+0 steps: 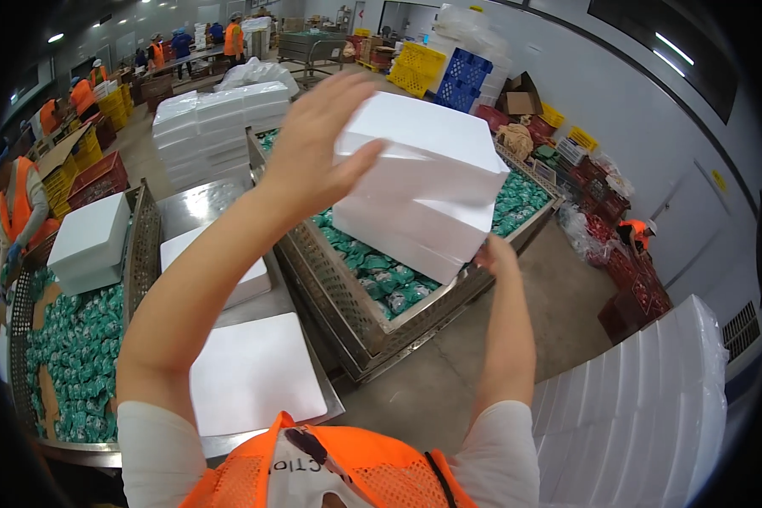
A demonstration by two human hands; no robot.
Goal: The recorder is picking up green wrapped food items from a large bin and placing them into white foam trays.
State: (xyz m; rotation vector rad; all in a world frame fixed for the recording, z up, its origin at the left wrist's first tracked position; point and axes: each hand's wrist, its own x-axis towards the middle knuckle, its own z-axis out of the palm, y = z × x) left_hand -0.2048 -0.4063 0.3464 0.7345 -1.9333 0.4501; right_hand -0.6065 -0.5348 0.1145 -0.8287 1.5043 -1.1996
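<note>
A large white block (423,190), seemingly foam boxes stacked in layers, sits tilted over a metal bin (372,334) of small green-wrapped pieces (389,275). My left hand (322,140) is raised at its upper left side, fingers stretched out and thumb in front of the white face; whether it touches cannot be made out. At the lower right corner, my right hand (498,256) is closed on the block's edge, its fingertips partly hidden. Another white foam box (258,368) lies on the steel table (203,203) by my left forearm, with one more (229,262) beyond it.
A second perforated bin (140,254) of green-wrapped pieces stands left, with white boxes (89,241) on it. Plastic-wrapped white stacks rise at the back (220,127) and right (643,406). A co-worker (21,199) is at far left; another (639,233) bends near red crates.
</note>
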